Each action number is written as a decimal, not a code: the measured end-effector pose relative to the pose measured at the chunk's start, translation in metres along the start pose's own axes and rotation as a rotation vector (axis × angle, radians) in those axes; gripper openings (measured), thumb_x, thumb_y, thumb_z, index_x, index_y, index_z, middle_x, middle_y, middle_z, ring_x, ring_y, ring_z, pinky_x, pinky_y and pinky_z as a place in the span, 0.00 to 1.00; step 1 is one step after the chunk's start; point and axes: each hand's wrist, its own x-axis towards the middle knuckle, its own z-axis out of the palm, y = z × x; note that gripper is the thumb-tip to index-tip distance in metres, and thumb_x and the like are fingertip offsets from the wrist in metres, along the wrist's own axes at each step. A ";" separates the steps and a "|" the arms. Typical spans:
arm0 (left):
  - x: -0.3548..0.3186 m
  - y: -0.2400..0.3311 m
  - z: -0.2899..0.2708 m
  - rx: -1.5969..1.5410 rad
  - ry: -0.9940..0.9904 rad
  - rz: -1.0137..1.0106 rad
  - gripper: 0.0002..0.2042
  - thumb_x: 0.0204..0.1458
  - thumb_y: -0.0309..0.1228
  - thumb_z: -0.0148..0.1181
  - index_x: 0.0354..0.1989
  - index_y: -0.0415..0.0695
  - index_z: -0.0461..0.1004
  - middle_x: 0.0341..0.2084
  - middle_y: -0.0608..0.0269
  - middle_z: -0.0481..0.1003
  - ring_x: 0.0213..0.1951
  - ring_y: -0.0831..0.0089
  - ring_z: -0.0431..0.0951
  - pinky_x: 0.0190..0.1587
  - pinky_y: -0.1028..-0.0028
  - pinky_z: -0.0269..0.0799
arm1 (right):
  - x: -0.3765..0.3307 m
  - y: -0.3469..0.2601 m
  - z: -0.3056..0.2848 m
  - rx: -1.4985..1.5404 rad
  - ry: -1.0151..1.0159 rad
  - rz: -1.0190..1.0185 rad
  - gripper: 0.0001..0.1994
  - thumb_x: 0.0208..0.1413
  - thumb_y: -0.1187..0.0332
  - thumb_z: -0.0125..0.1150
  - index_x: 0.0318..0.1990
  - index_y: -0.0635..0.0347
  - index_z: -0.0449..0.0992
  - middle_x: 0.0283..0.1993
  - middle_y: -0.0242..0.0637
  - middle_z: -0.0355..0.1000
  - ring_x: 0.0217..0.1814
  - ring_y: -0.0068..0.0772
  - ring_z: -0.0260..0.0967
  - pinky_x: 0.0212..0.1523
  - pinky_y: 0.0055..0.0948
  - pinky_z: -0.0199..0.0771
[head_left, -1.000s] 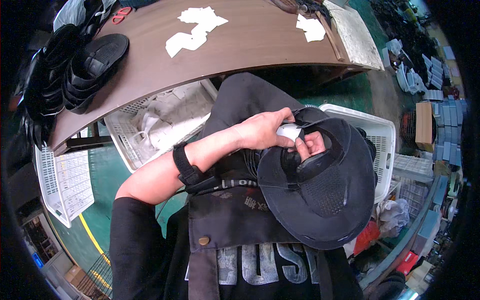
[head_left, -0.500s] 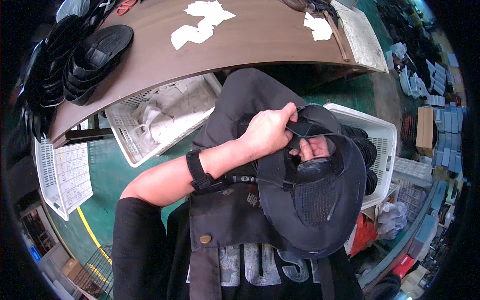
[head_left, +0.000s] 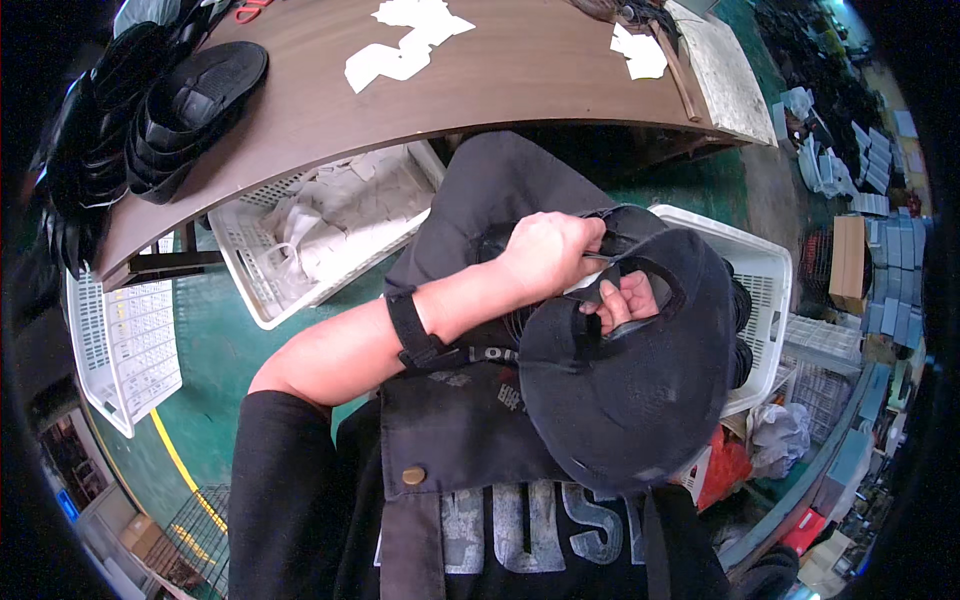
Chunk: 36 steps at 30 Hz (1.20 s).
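A black sandal (head_left: 635, 400) with a broad sole rests tilted over my lap. My left hand (head_left: 553, 255) is closed at its upper edge, fingers pinched on a black strap with a pale sliver showing beside it. Through the sandal's opening, the curled fingers of my right hand (head_left: 632, 298) show, closed on the strap from the other side. The sandal hides the rest of that hand and its forearm. More black layers lie behind the upper edge; whether they belong to the same sandal cannot be made out.
Stacked black sandals (head_left: 195, 110) stand on the brown table (head_left: 290, 85) at far left, near white paper scraps (head_left: 395, 55) and red-handled scissors (head_left: 250, 10). A white crate (head_left: 330, 290) holds pale scraps; another crate (head_left: 770, 330) at my right holds black pieces.
The sandal has tipped, so its textured footbed shows less. My left hand has shifted slightly right, and the strap no longer stretches visibly between the hands.
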 end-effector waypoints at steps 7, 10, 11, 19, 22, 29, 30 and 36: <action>-0.001 0.007 0.007 0.190 -0.055 0.097 0.10 0.42 0.37 0.61 0.26 0.44 0.71 0.21 0.55 0.75 0.29 0.54 0.77 0.32 0.60 0.73 | -0.002 0.004 0.000 -0.071 -0.044 -0.091 0.07 0.55 0.77 0.55 0.34 0.59 0.62 0.28 0.36 0.72 0.24 0.23 0.70 0.26 0.22 0.71; -0.001 0.009 -0.003 0.153 -0.122 0.011 0.11 0.41 0.36 0.61 0.30 0.44 0.73 0.23 0.53 0.76 0.31 0.55 0.78 0.35 0.60 0.73 | -0.009 -0.005 0.005 -0.066 0.010 0.023 0.08 0.55 0.76 0.55 0.35 0.60 0.61 0.30 0.38 0.72 0.24 0.24 0.70 0.27 0.21 0.72; 0.001 0.006 -0.010 0.135 -0.237 0.000 0.11 0.41 0.36 0.61 0.32 0.45 0.74 0.25 0.52 0.76 0.33 0.55 0.78 0.36 0.60 0.73 | -0.006 -0.008 0.002 -0.073 0.010 0.023 0.08 0.55 0.76 0.55 0.36 0.60 0.61 0.30 0.39 0.72 0.24 0.24 0.70 0.27 0.21 0.72; 0.007 0.017 -0.012 0.198 -0.368 -0.021 0.13 0.41 0.37 0.60 0.34 0.45 0.75 0.27 0.51 0.77 0.35 0.54 0.78 0.40 0.61 0.72 | -0.004 0.008 -0.008 -0.019 -0.052 -0.192 0.11 0.55 0.77 0.56 0.40 0.58 0.59 0.31 0.40 0.73 0.25 0.23 0.71 0.27 0.20 0.72; 0.004 0.008 -0.014 0.098 -0.304 -0.032 0.13 0.43 0.38 0.59 0.34 0.43 0.75 0.26 0.50 0.77 0.35 0.53 0.77 0.39 0.61 0.72 | 0.000 0.002 -0.010 -0.020 -0.046 -0.165 0.10 0.57 0.75 0.54 0.42 0.59 0.60 0.34 0.43 0.73 0.27 0.24 0.71 0.29 0.21 0.73; 0.004 0.002 -0.040 -0.073 -0.296 -0.078 0.12 0.42 0.35 0.61 0.29 0.38 0.77 0.25 0.44 0.75 0.36 0.51 0.76 0.40 0.61 0.70 | 0.020 0.028 -0.078 0.136 -0.407 -0.182 0.20 0.58 0.69 0.53 0.56 0.64 0.58 0.39 0.43 0.73 0.33 0.28 0.72 0.35 0.25 0.73; 0.004 0.003 -0.045 -0.069 -0.297 -0.069 0.12 0.42 0.35 0.61 0.29 0.38 0.77 0.25 0.44 0.75 0.36 0.51 0.76 0.40 0.61 0.70 | 0.026 0.046 -0.101 0.307 -0.599 -0.230 0.21 0.59 0.68 0.52 0.57 0.63 0.57 0.41 0.42 0.72 0.35 0.29 0.71 0.37 0.24 0.72; -0.008 0.005 -0.029 -0.021 -0.385 -0.036 0.11 0.44 0.33 0.61 0.31 0.38 0.76 0.26 0.45 0.75 0.34 0.49 0.76 0.38 0.60 0.71 | 0.019 -0.048 -0.012 -0.444 -0.412 -0.033 0.24 0.46 0.78 0.62 0.54 0.64 0.66 0.42 0.37 0.72 0.45 0.31 0.70 0.48 0.29 0.69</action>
